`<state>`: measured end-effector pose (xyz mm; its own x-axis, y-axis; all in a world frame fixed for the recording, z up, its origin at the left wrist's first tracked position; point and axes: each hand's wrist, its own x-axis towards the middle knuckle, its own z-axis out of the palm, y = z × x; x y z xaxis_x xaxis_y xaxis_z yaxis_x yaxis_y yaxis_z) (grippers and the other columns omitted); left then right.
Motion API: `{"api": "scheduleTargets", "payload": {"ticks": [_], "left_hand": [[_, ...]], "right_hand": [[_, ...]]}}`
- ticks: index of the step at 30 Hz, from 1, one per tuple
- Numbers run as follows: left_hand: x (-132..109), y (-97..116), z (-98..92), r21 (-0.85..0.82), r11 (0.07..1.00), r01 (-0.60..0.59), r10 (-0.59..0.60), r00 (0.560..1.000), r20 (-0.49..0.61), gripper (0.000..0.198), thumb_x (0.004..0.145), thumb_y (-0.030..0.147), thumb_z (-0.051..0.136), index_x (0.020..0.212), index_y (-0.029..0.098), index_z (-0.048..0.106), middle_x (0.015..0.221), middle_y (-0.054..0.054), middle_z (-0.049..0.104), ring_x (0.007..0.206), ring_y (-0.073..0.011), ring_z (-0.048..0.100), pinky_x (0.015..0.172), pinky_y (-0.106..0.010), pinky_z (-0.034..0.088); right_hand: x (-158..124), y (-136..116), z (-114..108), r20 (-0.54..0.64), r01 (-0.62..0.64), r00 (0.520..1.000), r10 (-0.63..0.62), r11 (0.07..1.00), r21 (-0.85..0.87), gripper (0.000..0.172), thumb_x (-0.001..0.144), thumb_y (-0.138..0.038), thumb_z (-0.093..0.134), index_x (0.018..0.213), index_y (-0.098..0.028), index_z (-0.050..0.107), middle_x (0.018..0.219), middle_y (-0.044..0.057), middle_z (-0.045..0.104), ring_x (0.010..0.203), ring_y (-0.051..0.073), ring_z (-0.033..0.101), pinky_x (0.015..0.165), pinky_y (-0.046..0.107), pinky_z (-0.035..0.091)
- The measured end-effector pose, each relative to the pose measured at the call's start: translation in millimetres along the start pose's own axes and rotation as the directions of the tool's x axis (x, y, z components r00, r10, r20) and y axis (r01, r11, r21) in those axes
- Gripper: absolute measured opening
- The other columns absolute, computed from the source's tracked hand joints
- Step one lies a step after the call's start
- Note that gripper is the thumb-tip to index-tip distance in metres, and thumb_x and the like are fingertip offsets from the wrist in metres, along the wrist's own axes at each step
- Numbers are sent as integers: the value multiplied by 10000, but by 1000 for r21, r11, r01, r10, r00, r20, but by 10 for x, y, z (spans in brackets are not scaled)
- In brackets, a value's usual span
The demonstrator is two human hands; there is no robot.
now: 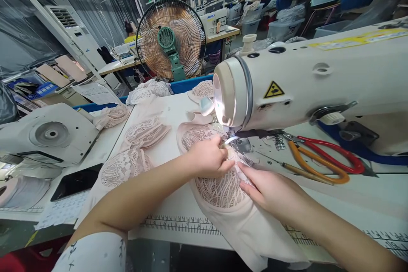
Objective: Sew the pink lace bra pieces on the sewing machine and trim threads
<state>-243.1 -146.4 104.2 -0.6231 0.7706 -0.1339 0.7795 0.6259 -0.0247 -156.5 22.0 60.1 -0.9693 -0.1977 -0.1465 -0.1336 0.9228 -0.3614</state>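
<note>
A pale pink lace bra (219, 191) lies under the head of a white sewing machine (287, 76), its lower part draped over the table's front edge. My left hand (208, 156) is curled on the upper part of the bra close to the needle, pinching its edge. What lies inside those fingers is partly hidden. My right hand (270, 187) presses the bra's centre with thumb and fingers, the fabric between them. A narrow white strip (231, 139) shows beside the needle area.
Scissors with red handles (338, 153), orange-handled snips (318, 163) and an awl (306, 173) lie right of the needle. More lace bra pieces (127, 165) rest on the left, near a black phone (75, 182), a thread roll (24, 193) and another machine (47, 134). A large fan (172, 38) stands behind.
</note>
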Motion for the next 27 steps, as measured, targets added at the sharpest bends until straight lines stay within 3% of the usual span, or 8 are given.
{"api": "scheduleTargets", "payload": {"ticks": [3,7,9,13,17,24,27], "left_hand": [[9,-5,103,94,979,-180,191,973,-128,435,902,423,399,789,121,692,1052,-147,570,923,-256,556,777,-382,469],[9,-8,267,135,957,-257,273,955,-112,368,927,222,352,758,123,664,978,-109,628,876,-209,569,757,-340,481],[1,-5,326,147,955,-256,272,957,-103,377,930,171,316,786,127,662,1058,-106,629,870,-197,580,706,-315,491],[1,-8,370,163,938,-306,328,935,-136,302,912,173,378,1032,106,646,1218,-131,591,986,-214,581,800,-329,498],[14,11,367,154,946,-285,311,933,-180,399,918,249,395,1223,40,545,1263,-162,565,1060,-241,556,867,-353,489],[-24,97,407,95,984,-154,173,953,-248,488,909,409,407,1224,63,546,1086,-172,574,963,-254,562,858,-407,477],[-6,95,417,99,982,-159,178,956,-234,501,915,396,394,1241,40,526,1032,-158,577,954,-257,556,878,-412,465]], "right_hand": [[7,17,30,7,-9,1000,9,1000,10,456,872,-345,370,1268,-204,547,878,73,705,747,241,639,558,294,425],[7,2,23,52,-38,998,39,999,-23,506,874,-343,371,1343,-189,483,876,73,705,777,259,645,574,310,435],[-1,-19,-4,71,-41,997,44,998,-37,496,874,-335,375,1329,-181,498,857,76,706,767,264,647,577,316,439],[-28,-45,-41,67,-19,998,21,1000,-25,449,874,-316,370,1254,-177,565,869,91,710,773,269,650,580,323,446],[-32,-37,-35,70,-25,997,27,999,-24,484,868,-311,372,1301,-154,524,868,94,713,787,279,655,591,338,460],[6,-40,-50,58,-12,998,14,1000,-28,443,863,-304,391,1245,-173,572,872,96,718,779,272,664,579,318,459],[28,-34,-56,48,-14,999,16,998,-55,395,864,-308,392,1176,-201,610,887,88,716,782,269,661,579,314,447]]}}
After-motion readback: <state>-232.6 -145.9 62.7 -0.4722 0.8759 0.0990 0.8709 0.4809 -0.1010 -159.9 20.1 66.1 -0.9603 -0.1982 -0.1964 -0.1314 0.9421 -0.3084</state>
